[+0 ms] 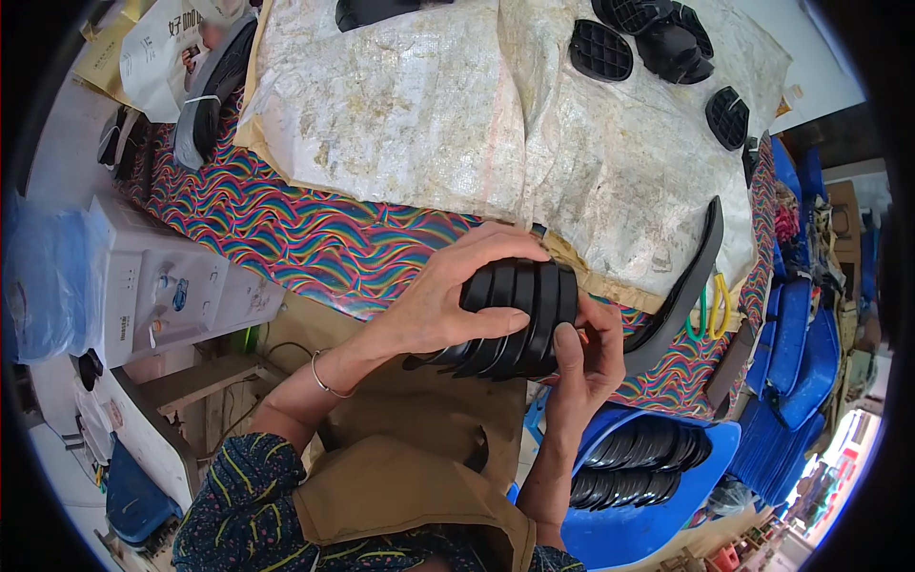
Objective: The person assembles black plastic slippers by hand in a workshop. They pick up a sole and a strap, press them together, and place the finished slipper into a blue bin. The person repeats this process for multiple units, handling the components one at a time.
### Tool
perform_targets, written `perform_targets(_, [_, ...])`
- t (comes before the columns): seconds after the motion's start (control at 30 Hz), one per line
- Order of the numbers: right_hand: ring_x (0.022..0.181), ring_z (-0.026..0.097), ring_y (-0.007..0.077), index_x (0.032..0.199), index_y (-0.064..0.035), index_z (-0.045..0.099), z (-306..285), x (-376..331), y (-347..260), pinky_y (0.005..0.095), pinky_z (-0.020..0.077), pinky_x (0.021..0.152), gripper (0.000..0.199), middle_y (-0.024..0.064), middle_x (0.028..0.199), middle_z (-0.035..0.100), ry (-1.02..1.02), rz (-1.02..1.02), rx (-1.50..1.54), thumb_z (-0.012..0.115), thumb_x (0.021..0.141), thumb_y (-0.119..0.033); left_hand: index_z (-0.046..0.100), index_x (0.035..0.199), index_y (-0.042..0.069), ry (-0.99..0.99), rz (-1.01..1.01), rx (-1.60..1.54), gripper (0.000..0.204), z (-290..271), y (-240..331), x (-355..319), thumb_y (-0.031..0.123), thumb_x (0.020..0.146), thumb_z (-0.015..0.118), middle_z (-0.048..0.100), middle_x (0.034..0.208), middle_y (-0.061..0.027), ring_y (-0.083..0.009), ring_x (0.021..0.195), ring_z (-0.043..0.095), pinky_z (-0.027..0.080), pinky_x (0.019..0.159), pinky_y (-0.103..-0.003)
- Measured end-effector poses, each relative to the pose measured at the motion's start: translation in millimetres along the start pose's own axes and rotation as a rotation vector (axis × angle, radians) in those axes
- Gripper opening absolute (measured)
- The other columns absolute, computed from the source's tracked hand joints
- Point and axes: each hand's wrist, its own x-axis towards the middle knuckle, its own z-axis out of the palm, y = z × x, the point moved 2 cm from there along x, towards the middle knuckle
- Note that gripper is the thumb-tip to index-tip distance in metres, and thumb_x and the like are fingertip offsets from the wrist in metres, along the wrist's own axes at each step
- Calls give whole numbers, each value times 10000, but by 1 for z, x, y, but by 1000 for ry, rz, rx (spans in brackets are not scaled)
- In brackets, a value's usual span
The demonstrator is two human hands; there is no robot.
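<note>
Above my lap, at the near edge of the table, my two hands steady a stack of glossy black shoe sole pieces (519,296), nested tightly one against another. My left hand (456,291) wraps round its left side, thumb across the front and fingers over the top. Against the right end press the thumb and bent fingers of my right hand (583,355). Lower parts of several pieces fan out beneath my left thumb. The far side of the stack is hidden, and so are some fingertips.
A stained white woven sheet (400,124) covers much of the patterned tablecloth (315,243). Black heel pieces (601,50) lie far right. A curved black strip (688,286) and yellow-and-green-handled scissors (720,307) are at right. Below, a blue bin (624,539) holds stacked black pieces. A water dispenser (157,281) stands left.
</note>
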Motion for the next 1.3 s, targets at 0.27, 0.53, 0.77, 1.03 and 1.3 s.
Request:
perform_targets(0.27, [803,474,66,1186,15,611,11,5,-1,200,429,670,267,14,993,468,102,68,-11,617,923,-29,583,1256,65,-83,-84,-48,533,-2,-1,3,112,745,728,542,1274,-112,-250,1234,506,370,1054,-369])
perform_targets(0.53, [811,479,73,1194,7,587,13,9,-3,222,436,717,305,6,962,474,74,92,-75,649,904,-63,585,1217,28,10,-35,-39,522,2,-2,2,202,752,746,573,1140,-119,-259,1101,551,410,979,-370])
perform_targets(0.77, [894,511,105,1206,1,580,11,9,-8,256,463,782,386,20,1012,516,12,48,-224,722,866,-111,586,1239,29,123,-180,-219,569,7,-2,-4,175,715,752,597,1207,-74,-174,1142,548,397,1006,-314])
perform_targets(1.03, [973,537,168,1256,-2,557,8,8,-9,292,481,809,557,58,1089,492,-72,-42,-411,801,779,-154,575,1233,9,118,-152,-185,539,6,-4,-3,159,751,765,583,1165,-75,-165,1098,558,437,948,-298])
perform_targets(1.3, [1028,541,259,1268,-28,538,9,8,-16,347,474,861,725,117,1115,479,-80,56,-356,888,662,-217,532,1352,51,16,-252,-235,628,1,0,-5,137,773,757,549,1298,-78,-180,1230,501,381,1048,-325])
